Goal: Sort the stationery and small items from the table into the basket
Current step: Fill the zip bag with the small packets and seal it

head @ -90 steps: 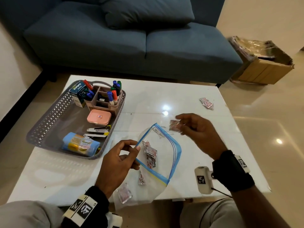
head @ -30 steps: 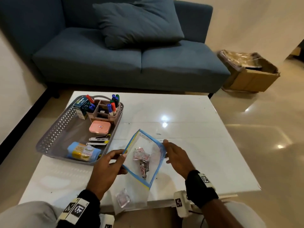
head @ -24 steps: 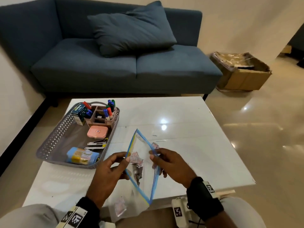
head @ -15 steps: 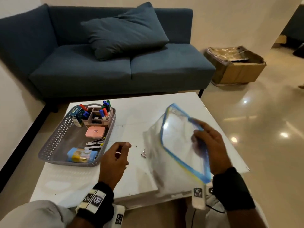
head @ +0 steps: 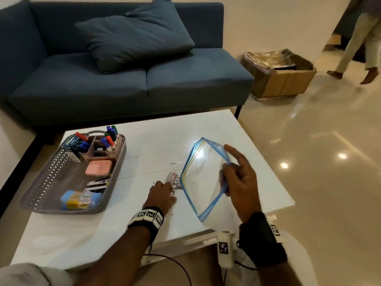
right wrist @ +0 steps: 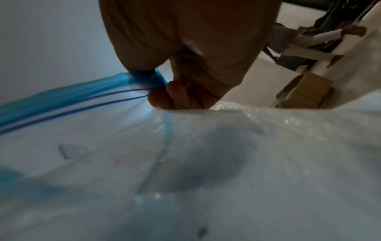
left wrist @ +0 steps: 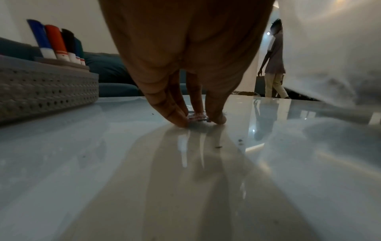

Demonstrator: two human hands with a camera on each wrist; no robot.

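Note:
On the white table [head: 156, 145], my left hand [head: 166, 188] is lowered onto a small heap of clear packets [head: 174, 179]. In the left wrist view its thumb and fingers [left wrist: 175, 114] pinch the packets [left wrist: 196, 116] against the glossy top. My right hand [head: 225, 174] holds a clear zip bag [head: 202, 178] up by its blue rim, with the index finger sticking out. The right wrist view shows thumb and fingers [right wrist: 164, 97] pinching that rim [right wrist: 148, 78]. The bag looks empty. The grey lattice basket [head: 51, 174] stands at the left.
The basket holds a pink organiser with markers [head: 103, 145], a pink case [head: 99, 167], metal clippers [head: 97, 183] and a blue pack [head: 80, 199]. A blue sofa [head: 123, 79] stands behind the table, a cardboard box [head: 282, 75] on the floor. A person [head: 360, 38] walks far right.
The packets that were in the bag now lie on the table. My left hand let go of the bag and came down on them. My right hand holds the bag alone.

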